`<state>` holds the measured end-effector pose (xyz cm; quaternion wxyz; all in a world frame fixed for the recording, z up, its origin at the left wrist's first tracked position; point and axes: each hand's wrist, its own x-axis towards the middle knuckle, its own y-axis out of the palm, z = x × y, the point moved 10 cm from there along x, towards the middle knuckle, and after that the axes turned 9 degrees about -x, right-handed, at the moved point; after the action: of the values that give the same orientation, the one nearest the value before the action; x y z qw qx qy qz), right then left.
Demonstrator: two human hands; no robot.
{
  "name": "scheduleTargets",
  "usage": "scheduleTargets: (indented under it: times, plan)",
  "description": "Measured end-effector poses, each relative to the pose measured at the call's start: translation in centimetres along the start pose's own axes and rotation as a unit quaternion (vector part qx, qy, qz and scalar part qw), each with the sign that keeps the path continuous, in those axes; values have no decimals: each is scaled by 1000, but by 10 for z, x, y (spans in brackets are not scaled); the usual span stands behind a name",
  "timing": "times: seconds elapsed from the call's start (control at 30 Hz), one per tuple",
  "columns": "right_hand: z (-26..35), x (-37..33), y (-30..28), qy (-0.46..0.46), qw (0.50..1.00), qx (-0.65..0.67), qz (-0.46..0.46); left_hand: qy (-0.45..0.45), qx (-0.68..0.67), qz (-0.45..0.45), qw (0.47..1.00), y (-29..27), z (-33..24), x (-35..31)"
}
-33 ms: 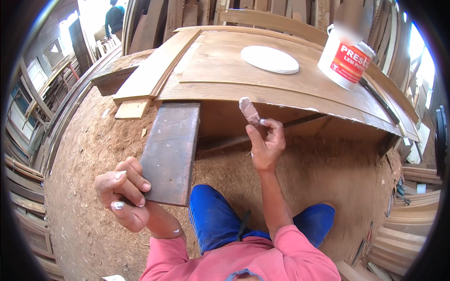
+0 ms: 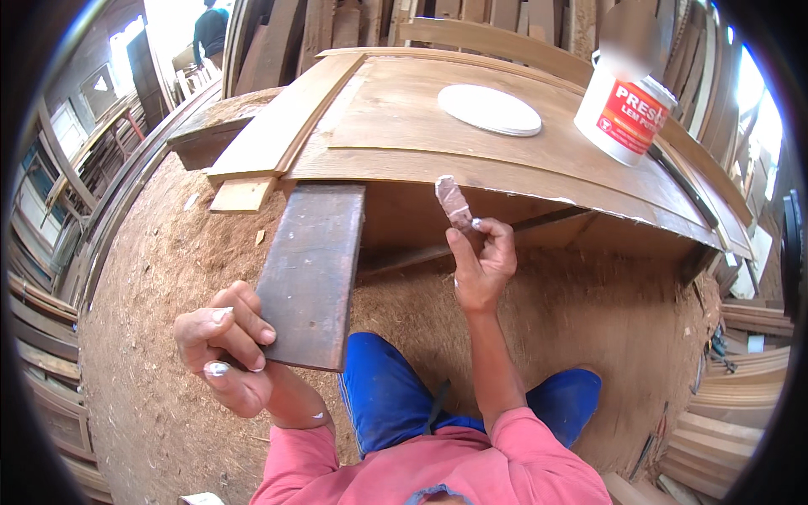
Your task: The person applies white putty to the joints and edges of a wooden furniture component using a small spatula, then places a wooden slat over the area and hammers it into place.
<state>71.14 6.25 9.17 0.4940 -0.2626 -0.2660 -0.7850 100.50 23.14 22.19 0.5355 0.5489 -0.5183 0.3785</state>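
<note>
A dark brown wooden board point(image 2: 311, 269) slopes from the bench edge toward me. My left hand point(image 2: 223, 345) is at its near left corner, the fingers bent against its edge and the thumb out to the side. White paste marks the thumb and a fingertip. In front of the bench, my right hand point(image 2: 484, 265) pinches a small flat brown strip point(image 2: 453, 200) that points up and away from me. Pale paste smears this strip; its exact kind is unclear. The strip's lower end is hidden by my fingers.
A wooden panel point(image 2: 404, 126) forms the bench top, with a long plank point(image 2: 286, 118) along its left side. On it lie a round white lid point(image 2: 488, 109) and a white tub with a red label point(image 2: 619, 118). Stacked timber point(image 2: 724, 404) stands right. A person point(image 2: 210, 34) is far off.
</note>
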Motion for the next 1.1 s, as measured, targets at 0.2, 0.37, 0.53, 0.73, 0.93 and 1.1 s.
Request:
scheduleTargets:
  times: [0.2,0.37,0.53,0.73,0.93,1.1]
  plan:
    - [-3,-2,10,12,1000,2,-21,-8,26,12,1000,2,0,0]
    - [-9,-5,-39,63,990,97,-77,-3,29,19,999,7,1,0]
    - [31,-17,-1,-69,993,-96,8,8,-13,20,1000,4,-1,-2]
    - [1,-8,17,6,999,-15,50,0,-20,20,1000,5,3,-3]
    - [-17,-5,-22,66,994,89,16,15,17,-11,1000,-1,0,-3]
    - [-30,2,-69,79,974,208,-37,16,12,-8,1000,-3,0,-4]
